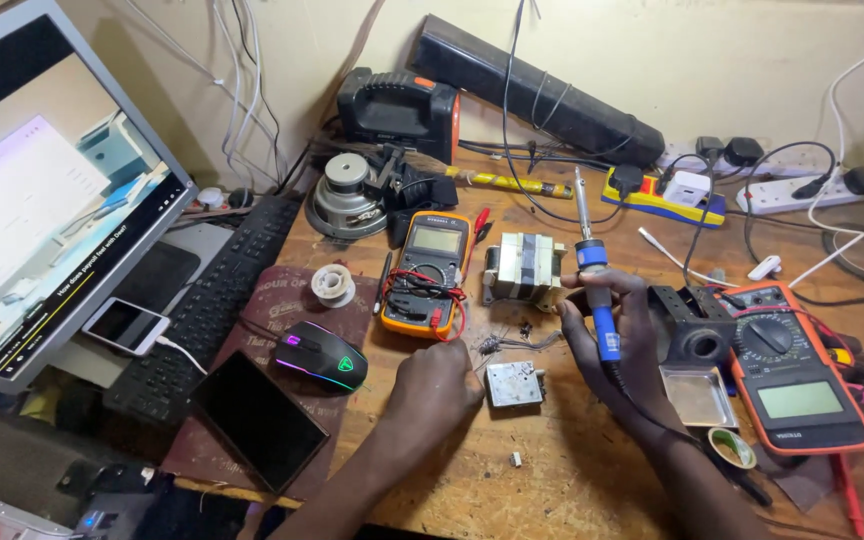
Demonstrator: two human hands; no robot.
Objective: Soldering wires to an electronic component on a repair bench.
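- Head view: the right hand (620,335) gripped a blue-handled soldering iron (592,275), tip up, over the workbench (562,470).
- The left hand (439,385) was curled just beside a small metal module (513,383), apparently holding nothing.
- Judged step: soldering preparation; next, lowering the tip accurately.

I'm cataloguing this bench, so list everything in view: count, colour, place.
multimeter: 2, orange, centre and right
transformer: 1, grey, centre
metal box: 1, silver, front centre
mouse: 1, black, left
keyboard: 1, black, left
monitor: 1, grey, far left
phone: 1, white, by keyboard
speaker: 1, silver, back
soldering iron: 1, blue, in right hand
left hand: beside the box
right hand: gripping iron
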